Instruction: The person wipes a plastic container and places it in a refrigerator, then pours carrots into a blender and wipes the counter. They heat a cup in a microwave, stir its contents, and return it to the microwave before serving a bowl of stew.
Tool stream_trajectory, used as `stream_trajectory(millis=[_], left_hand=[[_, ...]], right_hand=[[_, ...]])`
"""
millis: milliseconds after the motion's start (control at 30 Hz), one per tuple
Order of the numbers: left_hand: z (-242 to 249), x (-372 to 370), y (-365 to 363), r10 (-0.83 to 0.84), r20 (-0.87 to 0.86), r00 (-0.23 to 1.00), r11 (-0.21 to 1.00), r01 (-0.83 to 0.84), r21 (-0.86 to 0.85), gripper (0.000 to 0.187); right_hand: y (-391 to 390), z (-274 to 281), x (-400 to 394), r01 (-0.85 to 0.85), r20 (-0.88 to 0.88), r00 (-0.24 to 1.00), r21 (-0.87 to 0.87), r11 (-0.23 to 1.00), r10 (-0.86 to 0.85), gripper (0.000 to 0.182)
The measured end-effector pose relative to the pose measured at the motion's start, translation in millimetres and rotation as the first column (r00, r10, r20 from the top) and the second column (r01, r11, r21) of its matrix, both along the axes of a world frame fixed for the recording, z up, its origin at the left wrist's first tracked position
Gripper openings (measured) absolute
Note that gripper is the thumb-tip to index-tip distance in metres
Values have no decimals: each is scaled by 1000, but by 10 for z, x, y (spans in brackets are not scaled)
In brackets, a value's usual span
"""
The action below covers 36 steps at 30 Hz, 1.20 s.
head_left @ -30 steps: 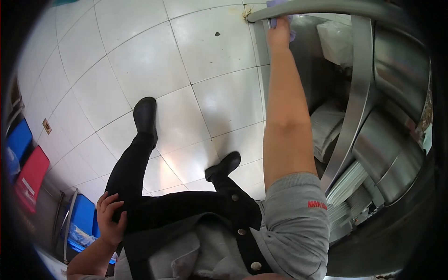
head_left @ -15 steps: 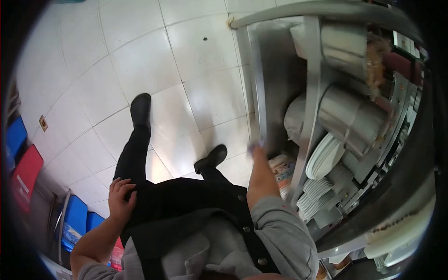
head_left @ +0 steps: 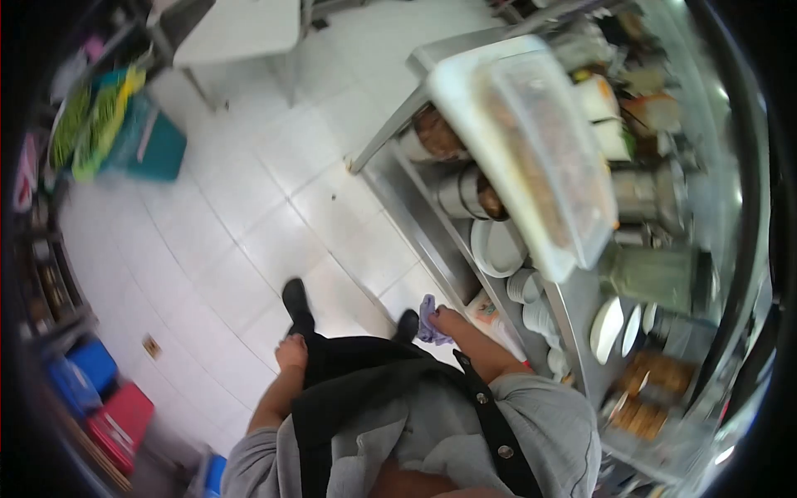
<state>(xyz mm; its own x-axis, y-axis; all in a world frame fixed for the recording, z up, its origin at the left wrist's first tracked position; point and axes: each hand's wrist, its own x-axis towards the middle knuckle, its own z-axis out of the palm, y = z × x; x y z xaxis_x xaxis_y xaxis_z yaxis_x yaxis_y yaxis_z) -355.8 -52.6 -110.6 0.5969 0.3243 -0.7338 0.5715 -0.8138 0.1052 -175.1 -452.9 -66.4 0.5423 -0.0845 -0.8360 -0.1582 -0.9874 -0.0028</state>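
My right hand (head_left: pixel 445 320) is closed on a crumpled purple cloth (head_left: pixel 428 322), held beside the metal shelving over the tiled floor. At the edge of my black apron (head_left: pixel 357 369), near my thigh, is my left hand (head_left: pixel 291 353); its fingers are small and blurred, so their pose is unclear. To the right of the cloth, stacked white bowls (head_left: pixel 525 286) and white plates (head_left: pixel 498 247) stand on the lower shelf.
A metal counter (head_left: pixel 577 332) runs along the right, bearing a lidded plastic container (head_left: pixel 544 141) and a glass jar (head_left: pixel 660 278). Metal pots (head_left: pixel 455 196) stand below. At the left are a teal bin (head_left: pixel 158 145), red lid (head_left: pixel 122 419) and blue lid (head_left: pixel 93 365). A white table (head_left: pixel 241 31) stands ahead.
The view has swung up and widened, bringing the countertop, white table and teal bin into sight. The purple cloth in my right hand now shows clearly.
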Motion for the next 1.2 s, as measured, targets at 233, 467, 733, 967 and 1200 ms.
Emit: stream_trajectory(millis=[233, 467, 733, 967, 1200], left_hand=[[340, 89, 949, -134, 103, 986, 868, 167, -467, 33], [681, 686, 1920, -387, -44, 921, 844, 335, -419, 36], [832, 1765, 1836, -383, 375, 844, 829, 494, -264, 39], [3112, 2828, 753, 418, -115, 901, 134, -187, -973, 62], [4052, 3359, 205, 481, 146, 864, 76, 125, -989, 48]], right_hand=[[979, 1019, 712, 19, -8, 1000, 521, 853, -18, 46], [1350, 2137, 732, 374, 73, 846, 626, 684, -529, 39], [1552, 2879, 1238, 444, -623, 701, 762, -472, -346, 59], [1909, 3665, 1658, 580, -803, 594, 382, -719, 53, 74], [2090, 3460, 1863, 527, -641, 764, 684, -504, -72, 72]])
